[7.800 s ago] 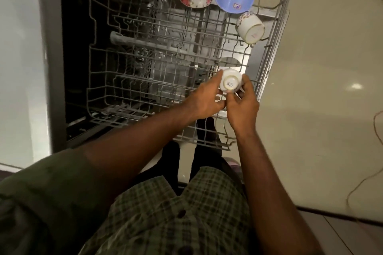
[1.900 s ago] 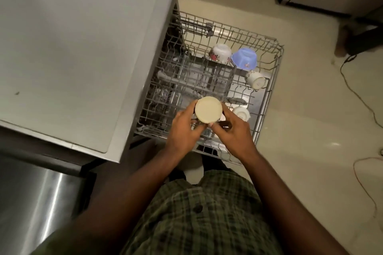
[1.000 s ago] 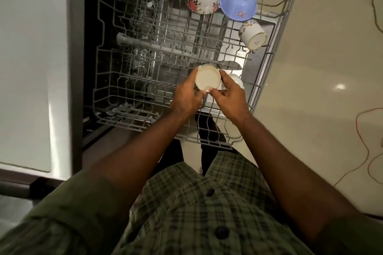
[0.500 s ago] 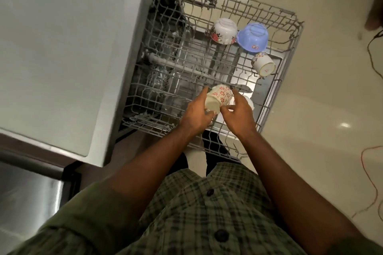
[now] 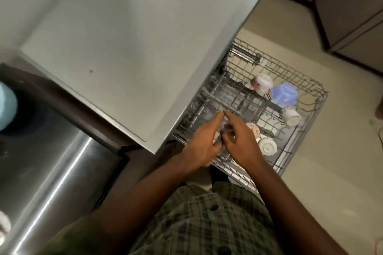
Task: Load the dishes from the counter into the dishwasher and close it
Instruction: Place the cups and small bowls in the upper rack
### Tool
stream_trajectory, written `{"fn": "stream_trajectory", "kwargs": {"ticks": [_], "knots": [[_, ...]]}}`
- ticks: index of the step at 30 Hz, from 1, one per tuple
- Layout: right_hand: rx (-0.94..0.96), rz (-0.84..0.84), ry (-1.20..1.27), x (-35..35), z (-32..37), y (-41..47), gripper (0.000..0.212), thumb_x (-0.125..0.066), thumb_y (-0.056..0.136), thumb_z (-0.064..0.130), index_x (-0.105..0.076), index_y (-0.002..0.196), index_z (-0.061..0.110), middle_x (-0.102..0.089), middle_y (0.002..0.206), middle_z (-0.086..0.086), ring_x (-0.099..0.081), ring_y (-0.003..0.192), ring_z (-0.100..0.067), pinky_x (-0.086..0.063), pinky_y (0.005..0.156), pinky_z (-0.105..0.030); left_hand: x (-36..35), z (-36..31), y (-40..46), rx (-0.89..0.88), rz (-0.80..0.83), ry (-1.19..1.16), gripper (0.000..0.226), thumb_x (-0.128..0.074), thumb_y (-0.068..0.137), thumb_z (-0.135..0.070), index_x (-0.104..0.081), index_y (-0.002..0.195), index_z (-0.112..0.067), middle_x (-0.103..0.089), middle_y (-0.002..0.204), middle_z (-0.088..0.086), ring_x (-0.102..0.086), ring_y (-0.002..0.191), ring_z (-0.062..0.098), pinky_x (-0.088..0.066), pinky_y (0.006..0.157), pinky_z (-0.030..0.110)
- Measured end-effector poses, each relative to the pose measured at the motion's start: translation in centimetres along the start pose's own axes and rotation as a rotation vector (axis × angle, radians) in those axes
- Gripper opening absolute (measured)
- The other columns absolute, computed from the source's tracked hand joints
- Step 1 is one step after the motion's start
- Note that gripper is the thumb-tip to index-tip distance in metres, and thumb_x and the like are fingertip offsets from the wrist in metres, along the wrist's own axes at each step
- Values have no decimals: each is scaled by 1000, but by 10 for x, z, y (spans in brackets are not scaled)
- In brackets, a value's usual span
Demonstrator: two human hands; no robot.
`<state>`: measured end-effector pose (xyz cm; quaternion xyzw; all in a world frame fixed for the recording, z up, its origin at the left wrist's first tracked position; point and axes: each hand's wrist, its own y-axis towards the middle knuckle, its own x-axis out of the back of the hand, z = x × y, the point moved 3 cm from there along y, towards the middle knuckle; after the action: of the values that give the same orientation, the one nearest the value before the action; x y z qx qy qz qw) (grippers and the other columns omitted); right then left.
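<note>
— Where are the cups?
— Mouths down to drain, in the rack, centre-right of frame.
— My hands?
— Left hand and right hand hover released; floral cup just beside.

The wire rack is pulled out. Five cups sit in it along its right edge: white flowered, blue, three more white.
</note>
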<state>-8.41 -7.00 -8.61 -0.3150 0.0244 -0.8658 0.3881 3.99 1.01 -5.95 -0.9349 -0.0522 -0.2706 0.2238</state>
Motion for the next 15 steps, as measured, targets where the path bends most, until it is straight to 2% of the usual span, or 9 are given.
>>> {"fn": "stream_trajectory", "kwargs": {"ticks": [2, 5, 8, 12, 15], "knots": [[80, 30, -9, -1, 28, 1, 59, -60, 104, 17, -40, 159, 26, -52, 154, 2, -55, 136, -15, -52, 108, -44, 22, -1, -14, -25, -57, 19, 85, -65, 97, -11, -17, 167, -17, -34, 168, 1, -37, 151, 16, -32, 122, 28], [165, 60, -13, -3, 65, 1, 57, -59, 106, 18, -41, 159, 25, -51, 155, 5, -54, 137, -14, -53, 107, -46, 48, 0, -36, -44, -138, -22, 84, -66, 96, -10, -19, 166, -15, -29, 170, 1, -32, 154, 17, -29, 125, 37], [262, 100, -59, -9, 102, 3, 56, -60, 105, 19, -42, 159, 23, -53, 153, 5, -54, 137, -14, -52, 109, -47, 76, 6, -60, -61, -241, -49, 82, -68, 98, -17, -22, 165, -22, -36, 166, -3, -42, 148, 18, -35, 121, 39], [384, 200, -85, -33, 149, -2, 57, -61, 104, 13, -45, 157, 22, -56, 150, 5, -60, 128, -9, -55, 106, -40, 102, 27, -108, -37, -415, -145, 76, -69, 99, -22, -30, 164, -25, -46, 159, -5, -53, 137, 15, -45, 114, 34], [449, 277, -88, -59, 173, -8, 58, -64, 101, 10, -48, 155, 23, -58, 147, 3, -62, 125, -7, -54, 102, -25, 111, 49, -143, 16, -524, -200, 75, -69, 99, -28, -30, 162, -40, -48, 155, -15, -59, 128, 7, -50, 107, 25]]}}
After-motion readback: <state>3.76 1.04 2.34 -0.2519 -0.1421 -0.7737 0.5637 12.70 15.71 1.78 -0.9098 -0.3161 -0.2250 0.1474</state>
